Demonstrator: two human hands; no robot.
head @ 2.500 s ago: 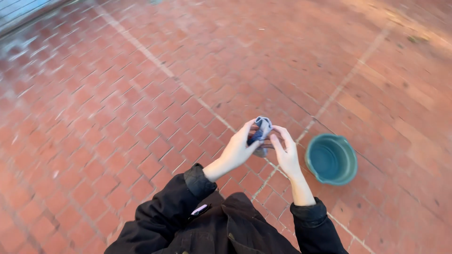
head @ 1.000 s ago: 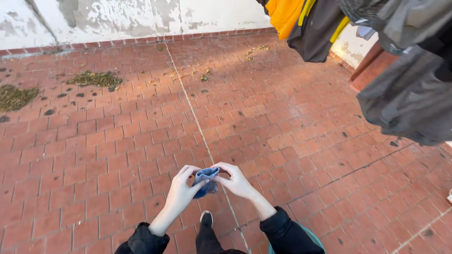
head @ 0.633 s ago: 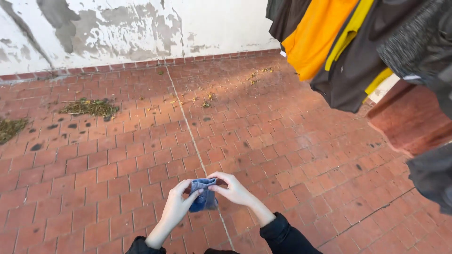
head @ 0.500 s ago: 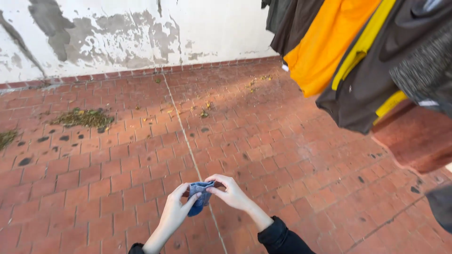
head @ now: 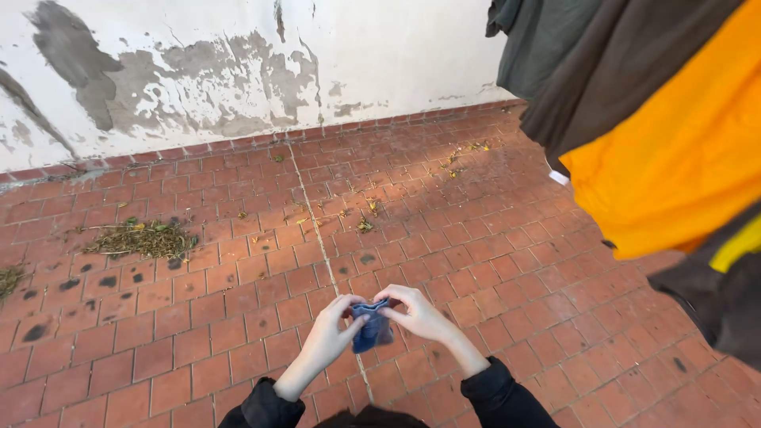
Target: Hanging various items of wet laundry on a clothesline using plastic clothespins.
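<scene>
Fingers of your left hand [head: 329, 337] and right hand [head: 420, 313] pinch the small blue cloth [head: 371, 325] tight at its top edge, so it hangs loose above the brick floor [head: 238, 261].

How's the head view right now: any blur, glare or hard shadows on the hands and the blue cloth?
Head view: soft, even daylight, no glare or hard shadows; left hand, right hand and small blue cloth are reasonably sharp; the hanging orange garment at the right edge looms large and slightly soft; wide-angle lens bends the brick floor lines.
</scene>
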